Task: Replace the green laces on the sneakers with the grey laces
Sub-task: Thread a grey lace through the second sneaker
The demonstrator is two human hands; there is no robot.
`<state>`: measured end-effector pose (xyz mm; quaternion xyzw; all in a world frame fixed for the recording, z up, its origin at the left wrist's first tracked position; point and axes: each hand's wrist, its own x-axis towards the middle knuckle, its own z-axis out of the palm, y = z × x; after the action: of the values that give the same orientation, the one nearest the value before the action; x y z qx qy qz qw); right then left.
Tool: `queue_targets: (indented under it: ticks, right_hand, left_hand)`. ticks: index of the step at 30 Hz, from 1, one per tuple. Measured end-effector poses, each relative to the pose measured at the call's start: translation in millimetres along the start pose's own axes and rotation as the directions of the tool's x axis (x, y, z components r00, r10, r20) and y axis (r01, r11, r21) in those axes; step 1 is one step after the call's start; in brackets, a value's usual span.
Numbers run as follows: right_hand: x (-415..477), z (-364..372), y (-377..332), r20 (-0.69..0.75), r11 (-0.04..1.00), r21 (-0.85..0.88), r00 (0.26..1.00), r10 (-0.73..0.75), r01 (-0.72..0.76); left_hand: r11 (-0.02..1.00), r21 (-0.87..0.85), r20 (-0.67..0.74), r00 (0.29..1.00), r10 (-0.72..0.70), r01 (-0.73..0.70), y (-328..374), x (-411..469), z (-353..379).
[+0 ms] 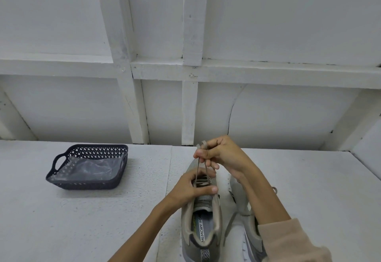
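Head view: basket (86,186) holds plastic (92,169); right hand (223,154) pinches grey lace (197,171), left hand (188,188) grips sneaker (186,220).

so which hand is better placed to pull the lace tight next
Right. The right hand pinches both strands of the grey lace, raised above the sneaker, so it probably only needs to pull. The left hand grips the sneaker's upper, steadying it.
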<state>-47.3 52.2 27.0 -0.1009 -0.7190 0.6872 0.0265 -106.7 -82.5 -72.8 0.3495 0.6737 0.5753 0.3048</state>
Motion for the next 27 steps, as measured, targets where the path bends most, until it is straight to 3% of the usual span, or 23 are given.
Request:
queue_targets:
  ticks: [6, 12, 17, 23, 27]
  right_hand:
    - [-2, 2, -5, -0.004, 0.998, -0.067, 1.000, -0.008, 0.008]
    - [0, 1, -9, -0.119, 0.969, -0.244, 0.991, -0.061, 0.030]
    - [5, -10, -9, -0.371, 0.969, -0.238, 0.917, -0.146, 0.057]
    - [5, -19, 4, -0.568, 0.953, -0.300, 0.793, -0.220, 0.049]
    - [3, -33, 8, -0.646, 0.986, -0.113, 0.746, -0.164, 0.118]
  left_hand:
    - [1.000, -0.003, -0.042, 0.999, 0.018, -0.019, 1, -1, -2]
    - [0.967, -0.215, -0.123, 0.986, 0.108, -0.133, 36, 0, -2]
    - [0.970, -0.187, -0.249, 0.963, 0.103, -0.152, 44, 7, -3]
    - [0.970, -0.180, -0.405, 0.911, 0.078, -0.162, 37, 9, 3]
    - [0.927, -0.329, -0.442, 0.897, 0.019, -0.181, 44, 10, -9]
